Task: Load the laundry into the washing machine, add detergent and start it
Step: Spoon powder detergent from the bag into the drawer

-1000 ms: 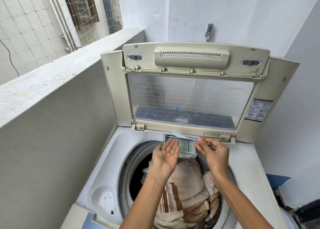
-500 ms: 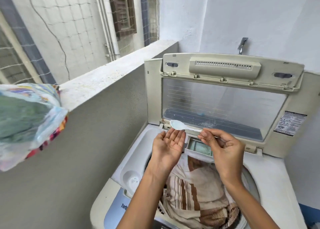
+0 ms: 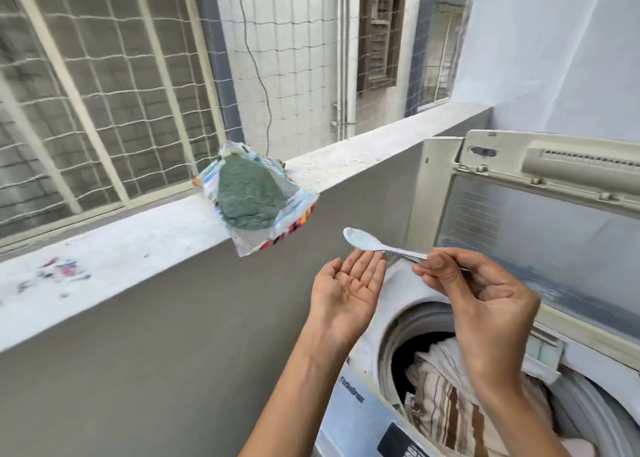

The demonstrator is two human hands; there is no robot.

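Pale spoon point(image 3: 381, 246) crosswise, bowl point(image 3: 358, 237) leftward

Left hand point(image 3: 346, 292) is held palm up, its fingers point(image 3: 371, 269) straight and together, holding nothing. Right hand point(image 3: 485, 314), just beside it, pinches a spoon point(image 3: 363, 240) by the handle between thumb and curled fingers. Both forearms are bare.

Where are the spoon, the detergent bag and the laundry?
spoon point(image 3: 360, 240), head view, on its bowl.
detergent bag point(image 3: 249, 197), head view, on its clear front.
laundry point(image 3: 446, 404), head view, on the striped cloth.
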